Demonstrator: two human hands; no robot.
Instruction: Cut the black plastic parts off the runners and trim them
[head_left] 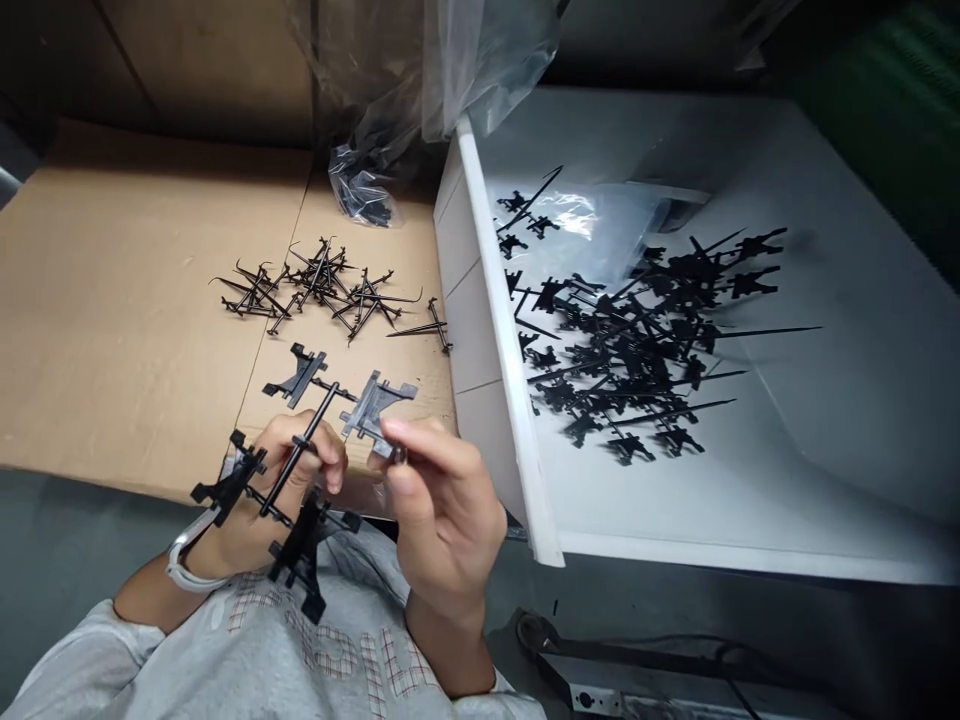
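Note:
Above my lap I hold a black plastic moulded sprue (304,447), a central rod with several flat, forked parts branching off it. My left hand (289,465) is closed around the sprue from behind, so some of its fingers are hidden. Thumb and index finger of my right hand (446,505) pinch the edge of the upper right forked part (375,412), which looks greyish in the light. Another forked part (307,550) hangs at the lower end, nearest my shirt.
Bare black sprue rods (322,285) lie in a loose pile on the cardboard sheet (135,300). To the right, a white bin (825,480) holds many tangled sprues (630,350) and a clear plastic bag (600,225). Another clear bag (367,185) with dark pieces rests behind the pile.

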